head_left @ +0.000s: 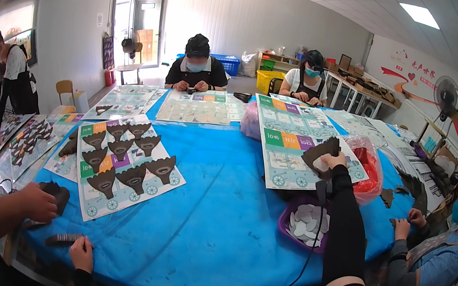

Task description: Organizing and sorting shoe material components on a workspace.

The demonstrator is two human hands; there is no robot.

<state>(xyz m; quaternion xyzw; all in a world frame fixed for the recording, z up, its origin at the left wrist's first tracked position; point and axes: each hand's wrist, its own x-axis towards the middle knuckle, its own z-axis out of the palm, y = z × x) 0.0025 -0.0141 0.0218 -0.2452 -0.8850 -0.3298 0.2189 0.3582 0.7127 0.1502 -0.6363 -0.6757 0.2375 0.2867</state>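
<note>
My right hand [336, 160], reaching out in a black sleeve, is closed on a dark brown shaped piece [317, 150] with a pale patch on its underside. It is above a printed board [280, 150] at the right. My left hand [81, 253] is low at the table's near left edge, fingers curled in. A dark brush [63, 239] lies right beside its fingertips; whether anything is in that hand is hidden. Ahead of it, several dark brown scalloped pieces [132, 178] lie in rows on another printed board [165, 191].
A purple basin [285, 233] of pale grey pieces stands beneath my right forearm, with a black cord [309, 259] beside it. A red bag [374, 172] sits beyond. At left a co-worker's hand [40, 202] holds a dark piece [58, 195]. Other masked people work around the blue-covered table [213, 211].
</note>
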